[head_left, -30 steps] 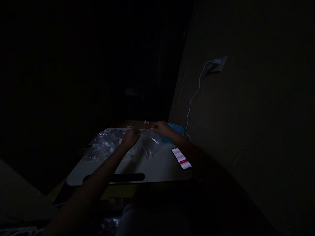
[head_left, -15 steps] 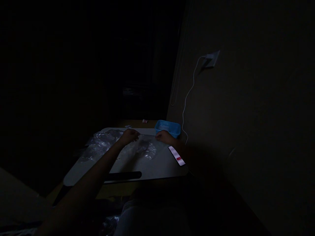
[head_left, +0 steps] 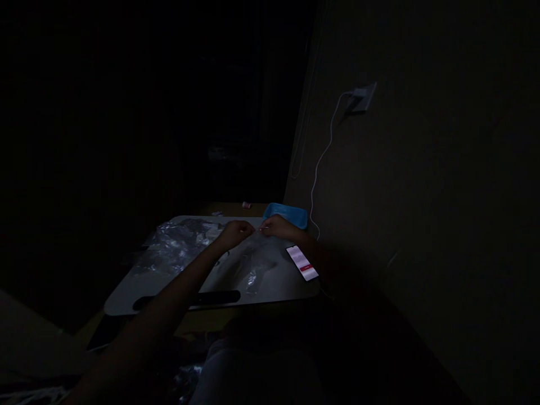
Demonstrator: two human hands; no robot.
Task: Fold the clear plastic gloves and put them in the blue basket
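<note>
In the dim light a clear plastic bag (head_left: 253, 275) hangs below my two hands, over the white tabletop (head_left: 270, 292). My left hand (head_left: 237, 232) is closed in a pinch at its upper edge. Close by on the right, my right hand (head_left: 276, 226) also pinches the upper edge, fingertips near those of my left. A pile of crumpled clear plastic bags (head_left: 175, 247) lies on the left of the tabletop. Just beyond my right hand stands a blue plastic basket (head_left: 295, 215), partly hidden by that hand.
A phone (head_left: 302, 263) with a lit screen lies at the tabletop's right side. A white cable (head_left: 314, 180) runs from a wall socket (head_left: 365, 97) down behind the table. A small pinkish-white object (head_left: 246, 205) sits past the far edge. A dark slot (head_left: 217, 297) lines the near edge.
My hands have come closer together, the left moving right and the right slightly left. The bag's upper edge, stretched between them before, is now gathered, and its lower part hangs narrower.
</note>
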